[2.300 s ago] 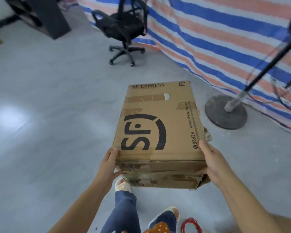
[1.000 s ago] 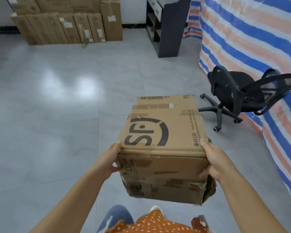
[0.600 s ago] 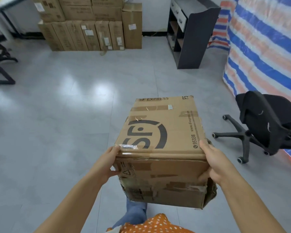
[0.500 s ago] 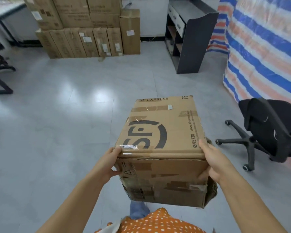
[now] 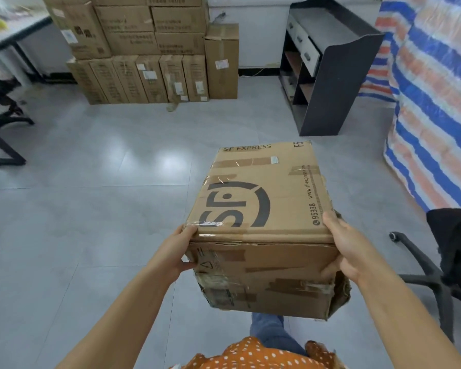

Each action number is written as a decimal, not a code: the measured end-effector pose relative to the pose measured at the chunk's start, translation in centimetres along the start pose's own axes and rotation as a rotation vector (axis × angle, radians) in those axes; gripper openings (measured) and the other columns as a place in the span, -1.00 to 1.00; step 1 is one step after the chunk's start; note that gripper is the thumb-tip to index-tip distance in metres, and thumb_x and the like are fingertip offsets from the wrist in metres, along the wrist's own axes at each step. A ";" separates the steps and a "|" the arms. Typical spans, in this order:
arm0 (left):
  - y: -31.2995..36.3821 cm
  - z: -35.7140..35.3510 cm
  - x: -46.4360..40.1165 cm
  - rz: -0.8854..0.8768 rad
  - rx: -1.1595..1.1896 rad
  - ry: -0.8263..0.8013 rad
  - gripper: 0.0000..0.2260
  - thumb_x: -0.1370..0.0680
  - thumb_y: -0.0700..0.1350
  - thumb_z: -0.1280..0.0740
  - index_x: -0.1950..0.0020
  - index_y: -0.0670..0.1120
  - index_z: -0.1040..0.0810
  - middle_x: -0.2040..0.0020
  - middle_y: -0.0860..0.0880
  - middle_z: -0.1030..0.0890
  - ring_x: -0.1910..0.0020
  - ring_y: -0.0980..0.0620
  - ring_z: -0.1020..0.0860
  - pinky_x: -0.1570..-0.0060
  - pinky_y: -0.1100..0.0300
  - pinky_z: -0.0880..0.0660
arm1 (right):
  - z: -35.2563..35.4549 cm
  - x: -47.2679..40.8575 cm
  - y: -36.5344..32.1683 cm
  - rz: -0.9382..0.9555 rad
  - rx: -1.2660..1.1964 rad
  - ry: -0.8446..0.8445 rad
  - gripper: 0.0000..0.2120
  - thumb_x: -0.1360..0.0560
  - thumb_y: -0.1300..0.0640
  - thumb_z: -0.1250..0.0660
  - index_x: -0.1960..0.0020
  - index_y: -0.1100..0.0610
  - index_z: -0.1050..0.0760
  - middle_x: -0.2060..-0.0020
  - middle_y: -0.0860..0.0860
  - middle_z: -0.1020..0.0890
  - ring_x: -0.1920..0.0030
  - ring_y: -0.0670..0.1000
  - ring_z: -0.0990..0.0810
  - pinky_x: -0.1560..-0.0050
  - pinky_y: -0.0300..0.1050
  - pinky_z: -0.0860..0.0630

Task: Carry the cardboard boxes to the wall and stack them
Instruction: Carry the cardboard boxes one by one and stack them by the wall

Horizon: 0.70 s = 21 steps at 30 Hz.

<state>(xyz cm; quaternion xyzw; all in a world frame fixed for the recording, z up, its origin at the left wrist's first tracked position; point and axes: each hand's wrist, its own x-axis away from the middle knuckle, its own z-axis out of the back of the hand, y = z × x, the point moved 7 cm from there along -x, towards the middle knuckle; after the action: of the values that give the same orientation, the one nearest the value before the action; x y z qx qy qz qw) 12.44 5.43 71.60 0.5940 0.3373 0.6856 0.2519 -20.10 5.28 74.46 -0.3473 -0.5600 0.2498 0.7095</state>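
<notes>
A person is carrying a worn brown cardboard box printed with a black SF Express logo (image 5: 261,206) in mid-air over the grey tiled floor (image 5: 91,209), at about waist level. The left hand (image 5: 176,251) is gripping the near left corner, fingertips curling over the top edge and thumb pressing on the near face. The right hand (image 5: 346,249) is gripping the near right corner, fingers lying along the right side and thumb pressing on the near face. The lower right corner of the box is looking crushed and torn, with tape peeling.

Progress, as judged: the carrying step is under way and not complete. The stack of brown cardboard cartons against the white wall (image 5: 144,54) is standing well apart from the held box, with open floor lying between. That stack is already showing a bottom row of upright cartons, a taller carton at its right end and larger cartons on top; whether any of these belong to this task cannot be told. Remaining: crossing the floor and setting this box on or beside the stack.

A black open shelf unit (image 5: 328,75) is standing right of the stack, a striped blue, orange and white tarpaulin (image 5: 434,102) is hanging at far right, and a black office chair (image 5: 447,262) is sitting just beside the route.
</notes>
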 end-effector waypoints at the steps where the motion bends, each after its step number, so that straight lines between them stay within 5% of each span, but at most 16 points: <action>1: 1.1 -0.6 -1.4 0.003 0.001 0.010 -0.79 -0.60 -0.04 -0.21 -0.21 -0.01 -0.51 -0.07 -0.08 -0.48 -0.01 0.00 -0.44 -0.10 -0.10 -0.53 | -0.2 -1.8 -1.2 -0.001 0.007 -0.004 -0.60 -0.62 -0.13 -0.10 -0.35 0.02 -0.42 -0.22 0.08 -0.52 -0.16 0.27 -0.50 0.30 0.21 -0.54; 12: 15.9 -11.0 -15.4 -0.023 0.082 0.100 -0.87 -0.60 -0.07 -0.19 0.01 0.00 -0.53 0.07 -0.05 -0.49 0.08 0.04 -0.45 -0.05 -0.06 -0.52 | 0.8 -20.4 -17.8 0.041 0.043 -0.060 -0.61 -0.63 -0.13 -0.09 -0.37 -0.01 -0.41 -0.26 0.02 -0.50 -0.25 0.22 -0.44 0.11 0.36 -0.53; 17: 21.3 -14.8 -20.4 -0.031 0.127 0.108 -0.84 -0.60 -0.07 -0.19 -0.06 -0.03 -0.54 0.07 -0.03 -0.50 0.11 0.05 -0.46 -0.03 -0.03 -0.53 | 1.5 -26.1 -24.6 0.089 0.016 -0.067 -0.68 -0.64 -0.08 -0.08 -0.29 0.00 -0.43 -0.01 -0.11 -0.54 -0.18 0.11 -0.46 -0.18 0.43 -0.40; 21: 25.6 -16.7 -25.5 -0.018 0.126 0.119 -0.87 -0.61 -0.09 -0.18 0.03 -0.01 -0.52 0.13 -0.04 -0.48 0.17 0.05 -0.44 -0.04 -0.04 -0.52 | 0.5 -31.3 -29.0 0.091 0.043 -0.074 -0.65 -0.64 -0.08 -0.08 -0.31 0.02 -0.45 -0.03 -0.06 -0.57 -0.03 0.07 -0.52 0.15 0.26 -0.54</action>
<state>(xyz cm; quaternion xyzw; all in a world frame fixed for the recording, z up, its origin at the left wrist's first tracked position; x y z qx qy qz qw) 1.66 -32.89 73.56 0.5638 0.3994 0.6948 0.1997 -29.39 -36.23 77.47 -0.3474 -0.5641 0.3066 0.6835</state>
